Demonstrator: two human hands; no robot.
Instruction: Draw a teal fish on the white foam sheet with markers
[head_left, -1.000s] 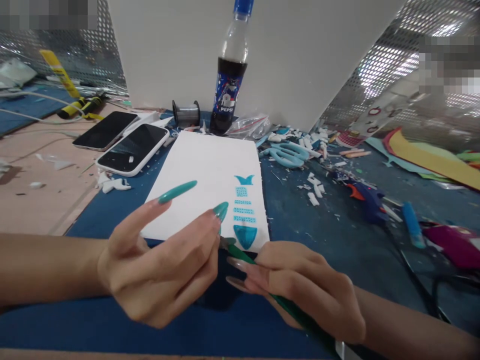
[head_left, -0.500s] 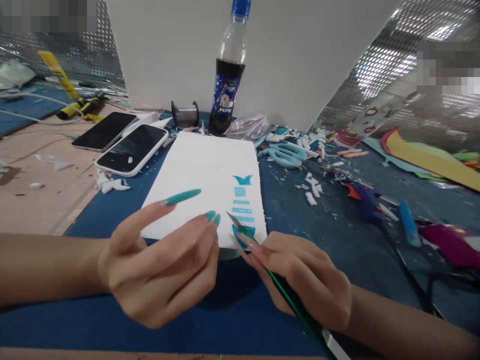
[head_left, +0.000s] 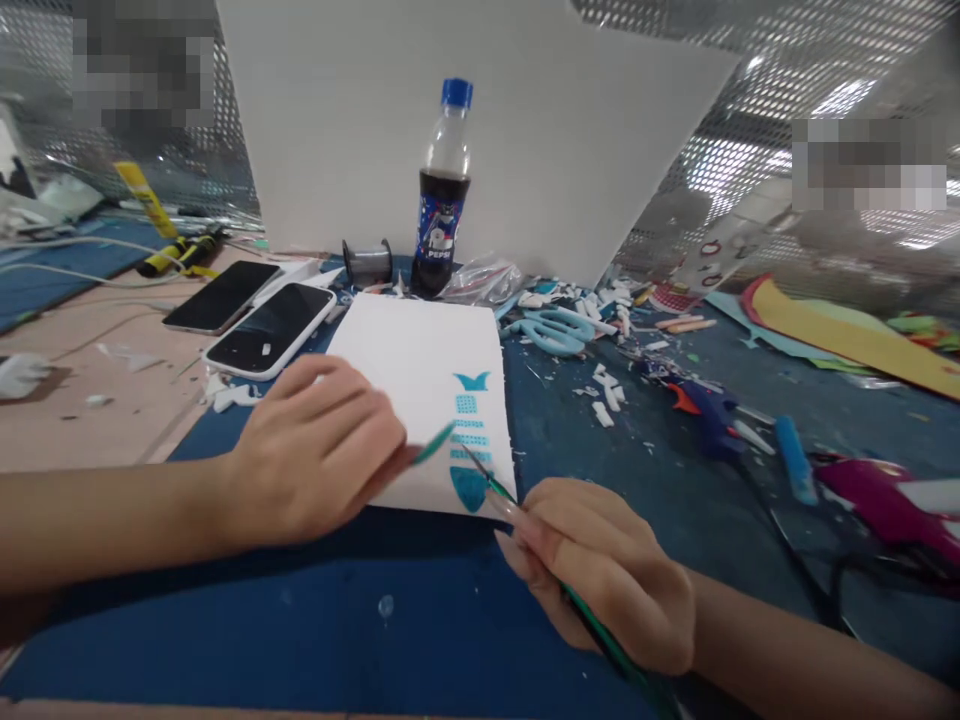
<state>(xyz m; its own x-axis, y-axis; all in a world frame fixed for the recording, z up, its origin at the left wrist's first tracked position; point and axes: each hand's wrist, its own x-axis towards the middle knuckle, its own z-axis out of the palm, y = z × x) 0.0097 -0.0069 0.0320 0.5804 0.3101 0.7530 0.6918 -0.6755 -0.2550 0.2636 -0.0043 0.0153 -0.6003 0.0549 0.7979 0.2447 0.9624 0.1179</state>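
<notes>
A white foam sheet lies on the blue mat, with a teal fish-shaped design at its near right corner. My left hand rests palm down on the sheet's near left part, its fingers curled and one long teal nail pointing at the design. My right hand is closed on a thin green craft knife. The knife's tip touches the lower part of the teal design.
Two phones lie at the left, a cola bottle and a wire spool behind the sheet. Light blue scissors, white scraps, a blue glue gun and coloured foam sheets crowd the right.
My left hand has turned over and come down flat onto the sheet. My right hand has brought the knife tip forward onto the teal design. The view has pulled back a little.
</notes>
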